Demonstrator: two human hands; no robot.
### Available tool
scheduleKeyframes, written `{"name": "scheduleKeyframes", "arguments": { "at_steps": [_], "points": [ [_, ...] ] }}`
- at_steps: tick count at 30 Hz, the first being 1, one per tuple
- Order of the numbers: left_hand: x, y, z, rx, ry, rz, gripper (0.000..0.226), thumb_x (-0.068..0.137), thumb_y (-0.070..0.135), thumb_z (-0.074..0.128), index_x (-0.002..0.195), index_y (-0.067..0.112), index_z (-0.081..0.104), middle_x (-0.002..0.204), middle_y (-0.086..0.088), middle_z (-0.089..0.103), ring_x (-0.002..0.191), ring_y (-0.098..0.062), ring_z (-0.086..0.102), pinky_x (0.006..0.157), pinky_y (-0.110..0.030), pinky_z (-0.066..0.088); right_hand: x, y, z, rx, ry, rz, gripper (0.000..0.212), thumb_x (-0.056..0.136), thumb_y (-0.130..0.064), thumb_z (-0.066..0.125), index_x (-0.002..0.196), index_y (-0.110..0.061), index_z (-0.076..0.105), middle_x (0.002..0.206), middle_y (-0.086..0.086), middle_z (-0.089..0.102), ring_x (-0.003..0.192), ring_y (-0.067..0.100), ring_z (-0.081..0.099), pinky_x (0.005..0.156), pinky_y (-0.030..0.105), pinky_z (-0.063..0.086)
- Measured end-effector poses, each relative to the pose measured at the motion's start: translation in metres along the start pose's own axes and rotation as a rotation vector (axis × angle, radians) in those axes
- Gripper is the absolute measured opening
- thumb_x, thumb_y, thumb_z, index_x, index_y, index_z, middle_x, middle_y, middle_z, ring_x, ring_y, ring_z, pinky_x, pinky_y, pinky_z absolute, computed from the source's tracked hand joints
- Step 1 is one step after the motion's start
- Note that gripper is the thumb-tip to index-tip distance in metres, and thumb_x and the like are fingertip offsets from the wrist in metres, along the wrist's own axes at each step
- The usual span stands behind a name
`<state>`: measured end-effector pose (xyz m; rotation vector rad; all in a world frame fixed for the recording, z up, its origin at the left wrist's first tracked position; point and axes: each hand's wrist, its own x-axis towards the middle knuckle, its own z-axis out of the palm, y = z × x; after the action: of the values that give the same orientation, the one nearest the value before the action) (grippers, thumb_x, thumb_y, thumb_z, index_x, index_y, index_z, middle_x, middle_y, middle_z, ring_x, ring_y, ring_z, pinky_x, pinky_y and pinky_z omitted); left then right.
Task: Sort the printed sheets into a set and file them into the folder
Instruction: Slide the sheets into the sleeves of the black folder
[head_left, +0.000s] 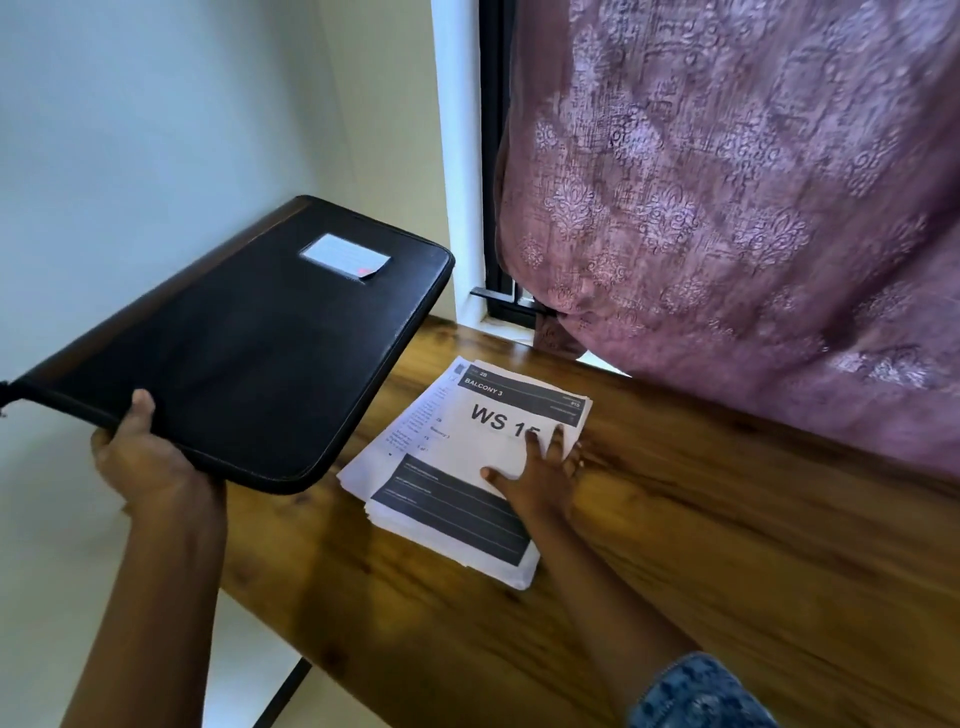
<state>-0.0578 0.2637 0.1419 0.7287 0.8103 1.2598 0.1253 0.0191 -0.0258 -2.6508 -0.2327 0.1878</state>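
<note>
Our left hand (150, 462) grips the closed black zip-edged folder (249, 353) by its near edge, thumb on top and the other fingers hidden beneath, holding it tilted in the air over the left end of the brown wooden table (675, 545). Our right hand (540, 473) rests flat, fingers (531, 444) spread, on the loose stack of white printed sheets (457, 499) lying on the table, top page reading "WS 15", near the mauve patterned curtain (727, 208).

A glossy brown wooden table (727, 545) with a strong grain fills the lower right of the view. A loosely fanned stack of printed sheets (452, 519) lies flat on it near its left edge, the top sheet headed "BALCONY 3". A mauve patterned curtain (727, 208) drapes over the table's far side.
</note>
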Motion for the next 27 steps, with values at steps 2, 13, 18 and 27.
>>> {"name": "scheduleKeyframes", "arguments": {
  "at_steps": [2, 13, 18, 27],
  "points": [
    [-0.004, 0.001, -0.003, -0.001, 0.016, -0.021, 0.027, 0.087, 0.025, 0.064, 0.114, 0.023, 0.062, 0.108, 0.006, 0.071, 0.090, -0.011, 0.071, 0.073, -0.031, 0.059, 0.004, -0.012, 0.004, 0.019, 0.000, 0.010, 0.091, 0.075, -0.071, 0.057, 0.148, -0.029, 0.021, 0.160, 0.008, -0.007, 0.143, 0.042, -0.008, 0.116, 0.049, -0.003],
    [-0.077, -0.016, 0.007, 0.001, -0.197, -0.200, 0.036, 0.090, 0.031, 0.062, 0.125, 0.023, 0.057, 0.109, 0.009, 0.072, 0.094, -0.012, 0.071, 0.077, -0.034, 0.058, 0.001, -0.007, -0.050, 0.875, 0.080, 0.130, 0.050, 0.093, -0.050, 0.048, 0.133, -0.019, 0.045, 0.143, 0.010, 0.042, 0.126, 0.026, 0.046, 0.099, 0.039, 0.043],
    [-0.163, -0.071, 0.019, -0.050, -0.318, -0.413, 0.041, 0.090, 0.022, 0.063, 0.129, 0.016, 0.055, 0.119, -0.001, 0.069, 0.108, -0.023, 0.066, 0.093, -0.048, 0.052, -0.040, 0.057, -0.136, 1.630, -0.259, 0.244, 0.054, 0.093, -0.058, 0.033, 0.119, -0.018, 0.058, 0.110, 0.004, 0.067, 0.090, 0.020, 0.067, 0.084, 0.039, 0.050],
    [-0.329, -0.161, -0.020, 0.190, -0.747, -1.012, 0.077, 0.039, 0.022, 0.096, 0.108, 0.006, 0.067, 0.097, -0.011, 0.074, 0.085, -0.023, 0.071, 0.071, -0.036, 0.058, -0.095, 0.248, -0.190, 1.504, 0.100, 0.512, 0.046, 0.076, -0.027, 0.076, 0.116, -0.007, 0.063, 0.113, 0.012, 0.068, 0.097, 0.027, 0.067, 0.082, 0.041, 0.055]
  ]
}}
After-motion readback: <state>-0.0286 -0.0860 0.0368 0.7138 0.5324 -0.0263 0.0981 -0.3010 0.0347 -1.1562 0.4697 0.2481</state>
